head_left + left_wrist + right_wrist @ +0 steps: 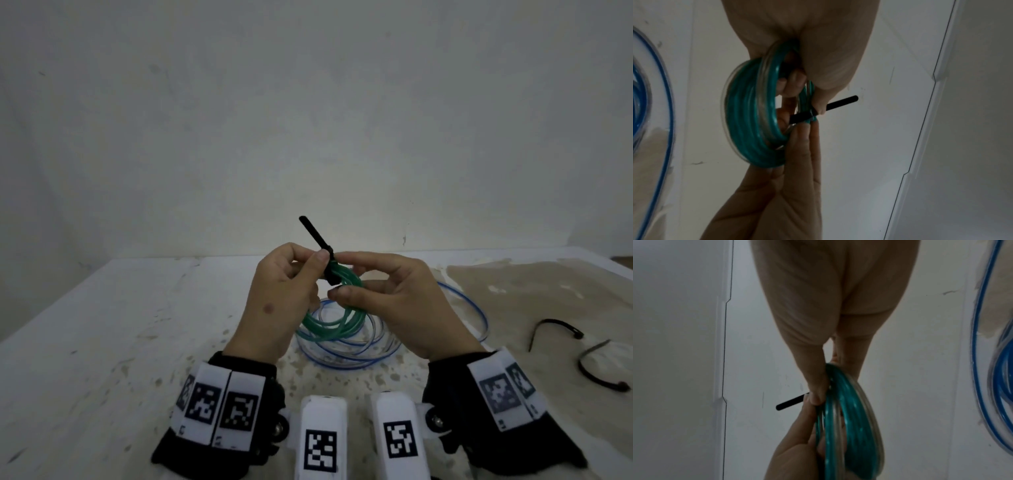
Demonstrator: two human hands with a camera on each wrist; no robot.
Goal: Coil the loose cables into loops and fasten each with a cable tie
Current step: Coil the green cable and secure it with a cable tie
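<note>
— Head view first: where is the green cable coil (330,308)?
— Held up above the table (102,325), between both hands, near the middle of the scene. A black cable tie (320,245) wraps its upper part, with the tie's free end sticking up and to the far left.
— What are the hands doing?
— The left hand (279,294) pinches the tie at the coil with thumb and forefinger. The right hand (397,301) has its fingers (346,293) curled round the coil, gripping it just beside the tie.
— And around them?
— A blue cable (359,346) lies in loose loops on the table beneath the hands. Two more black ties (555,329) rest well apart to the right. A pale wall (308,120) stands behind the table.
</note>
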